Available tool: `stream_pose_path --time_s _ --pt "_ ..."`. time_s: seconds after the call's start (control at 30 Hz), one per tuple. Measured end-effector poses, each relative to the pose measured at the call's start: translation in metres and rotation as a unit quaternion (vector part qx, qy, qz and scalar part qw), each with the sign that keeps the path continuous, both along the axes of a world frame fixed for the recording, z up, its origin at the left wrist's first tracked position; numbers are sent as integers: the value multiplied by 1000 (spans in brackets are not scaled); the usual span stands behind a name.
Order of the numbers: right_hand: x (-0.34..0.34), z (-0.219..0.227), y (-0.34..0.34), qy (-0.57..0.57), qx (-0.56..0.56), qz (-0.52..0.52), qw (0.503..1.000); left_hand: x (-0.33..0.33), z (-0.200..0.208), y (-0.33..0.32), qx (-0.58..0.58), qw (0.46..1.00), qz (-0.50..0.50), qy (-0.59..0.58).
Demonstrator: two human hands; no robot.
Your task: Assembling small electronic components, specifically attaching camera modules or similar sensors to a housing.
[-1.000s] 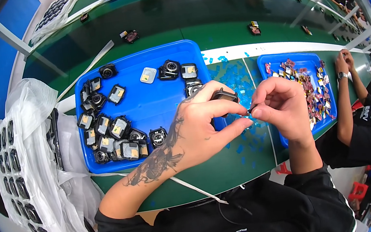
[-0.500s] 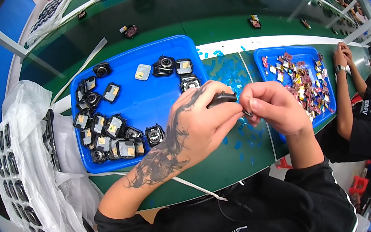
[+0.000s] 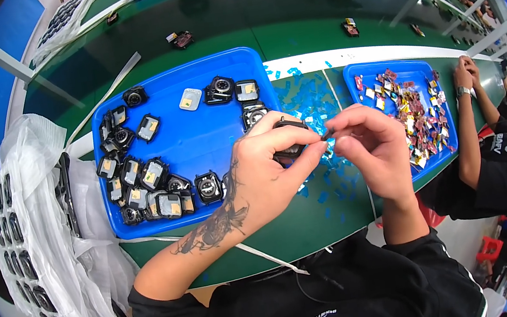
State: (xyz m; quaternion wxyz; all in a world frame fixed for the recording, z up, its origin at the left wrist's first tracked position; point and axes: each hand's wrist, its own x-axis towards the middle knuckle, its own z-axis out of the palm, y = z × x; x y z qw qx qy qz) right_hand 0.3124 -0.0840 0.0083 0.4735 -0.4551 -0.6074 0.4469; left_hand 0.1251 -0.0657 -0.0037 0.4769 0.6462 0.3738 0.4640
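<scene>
1. The left hand (image 3: 267, 166) was closed around a black case (image 3: 291, 147), pinching it with the thumb and fingers; the case was therefore inside this grip, above the table (image 3: 279, 246).
2. The right hand (image 3: 374, 151) was just beside the left fingertips, with thumb and index finger bent. A tiny dark piece (image 3: 328, 134) was at these fingertips, but I cannot tell whether the right hand was grasping it.
3. To the left of the grip was the large tray (image 3: 199, 137), blue. Many watch cases (image 3: 209, 187) were in it, crowded along its left side and lower left corner, some one on another; others were near its right wall. A pale plate (image 3: 190, 99) lay apart, in the upper part.
4. To the right of the grip was the small tray (image 3: 410, 71), also blue, holding a heap of small parts (image 3: 419, 115), red, yellow and whitish.
5. Between the trays, beyond and below the hands, blue scraps (image 3: 302, 87) were scattered.
6. Well to the left of the grip, white wrapping (image 3: 56, 186) held rows of dark pieces.
</scene>
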Motion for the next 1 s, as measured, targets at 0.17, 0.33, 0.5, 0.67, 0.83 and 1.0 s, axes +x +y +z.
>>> stream_pose_path --time_s 0.17,0.33,0.5,0.67,0.83,1.0 --pt "5 2 3 116 -60 55 990 -1 -2 -1 -2 1000 -23 -2" --pt "15 4 9 39 -108 99 988 -3 -2 2 152 982 -15 113" --pt "9 2 13 15 -156 114 981 -2 -9 5 376 905 13 201" --pt "7 -2 14 6 -121 37 992 -4 -11 2 479 841 18 250" --pt "4 -24 18 -267 149 -101 947 4 -15 -2 331 927 52 172" --pt "12 -16 9 -280 107 -104 948 4 -10 1 38 999 37 1"
